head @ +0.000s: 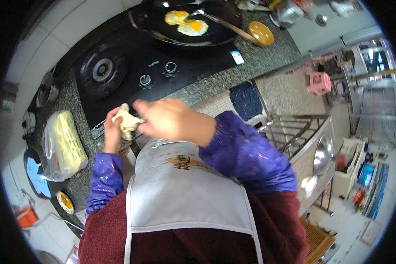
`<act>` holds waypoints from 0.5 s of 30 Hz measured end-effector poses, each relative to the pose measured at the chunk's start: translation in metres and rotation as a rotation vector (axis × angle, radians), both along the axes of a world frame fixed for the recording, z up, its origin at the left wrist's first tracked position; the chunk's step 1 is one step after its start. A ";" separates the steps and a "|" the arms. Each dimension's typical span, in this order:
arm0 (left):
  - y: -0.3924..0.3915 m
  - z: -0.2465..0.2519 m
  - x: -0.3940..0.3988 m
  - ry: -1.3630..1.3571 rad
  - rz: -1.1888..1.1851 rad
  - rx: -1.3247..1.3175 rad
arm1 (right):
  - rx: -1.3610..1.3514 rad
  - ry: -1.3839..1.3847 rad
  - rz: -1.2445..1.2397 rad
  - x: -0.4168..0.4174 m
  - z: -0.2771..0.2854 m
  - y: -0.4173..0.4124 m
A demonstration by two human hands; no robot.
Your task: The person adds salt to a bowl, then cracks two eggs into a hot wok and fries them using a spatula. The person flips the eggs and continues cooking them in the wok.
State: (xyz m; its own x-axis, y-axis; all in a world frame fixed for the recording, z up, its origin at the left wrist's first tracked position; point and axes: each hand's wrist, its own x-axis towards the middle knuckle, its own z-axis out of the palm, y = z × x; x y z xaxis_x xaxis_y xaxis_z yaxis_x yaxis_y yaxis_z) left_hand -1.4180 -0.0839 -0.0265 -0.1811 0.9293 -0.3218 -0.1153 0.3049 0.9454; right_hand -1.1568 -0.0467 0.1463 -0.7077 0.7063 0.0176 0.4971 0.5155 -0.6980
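My left hand (113,127) holds a pale, cream-coloured lump of food (128,120), ragged in outline, over the front edge of the black gas hob (198,64). It looks like dough or mushroom; I cannot tell which. My right hand (171,120) is blurred, its fingers at the lump's right-hand tip; whether they pinch it is unclear. In the black wok (214,36) lie two fried eggs (193,27), side by side. A wooden-handled spatula (224,23) has its metal end by the eggs and its handle at a yellow bowl (261,33).
A plastic bag (64,145) with pale yellow contents stands on the granite counter (214,77) at left. Near it are a blue cloth (36,176) on a dark round lid or pan and a small dish (65,202). An uncovered burner (103,70) and two knobs (170,68) are ahead.
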 end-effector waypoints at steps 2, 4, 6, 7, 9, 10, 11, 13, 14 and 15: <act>-0.009 0.034 0.043 -0.222 0.015 0.043 | 0.055 0.173 -0.168 -0.014 -0.081 -0.005; -0.014 0.039 0.062 -0.359 -0.003 0.082 | -0.046 0.208 -0.200 -0.033 -0.112 -0.012; -0.022 0.026 0.070 -0.137 -0.047 0.024 | -0.047 0.239 -0.247 -0.041 -0.129 -0.009; -0.022 0.024 0.067 -0.080 -0.088 -0.003 | -0.058 0.137 -0.184 -0.041 -0.131 -0.004; -0.023 0.028 0.066 0.010 -0.137 -0.048 | -0.058 -0.066 -0.063 -0.030 -0.132 0.008; -0.024 0.028 0.066 0.101 -0.164 -0.033 | -0.079 -0.072 -0.063 -0.027 -0.133 0.010; -0.023 0.031 0.069 0.130 -0.181 0.006 | -0.100 -0.078 -0.062 -0.023 -0.135 0.012; -0.020 0.041 0.075 0.419 -0.230 0.096 | -0.116 -0.084 -0.066 -0.013 -0.135 0.017; -0.016 0.044 0.075 0.536 -0.259 0.144 | -0.112 -0.083 -0.067 -0.006 -0.134 0.020; -0.014 0.051 0.075 0.597 -0.262 0.064 | -0.109 -0.081 -0.073 0.002 -0.133 0.024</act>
State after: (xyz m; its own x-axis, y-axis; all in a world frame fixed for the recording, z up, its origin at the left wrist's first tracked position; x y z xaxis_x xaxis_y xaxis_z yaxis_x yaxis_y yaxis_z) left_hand -1.3426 -0.0979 0.0241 -0.0769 0.9809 -0.1788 0.5053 0.1929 0.8411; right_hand -1.1543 -0.0222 0.0133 -0.6501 0.7508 -0.1172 0.5875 0.3988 -0.7041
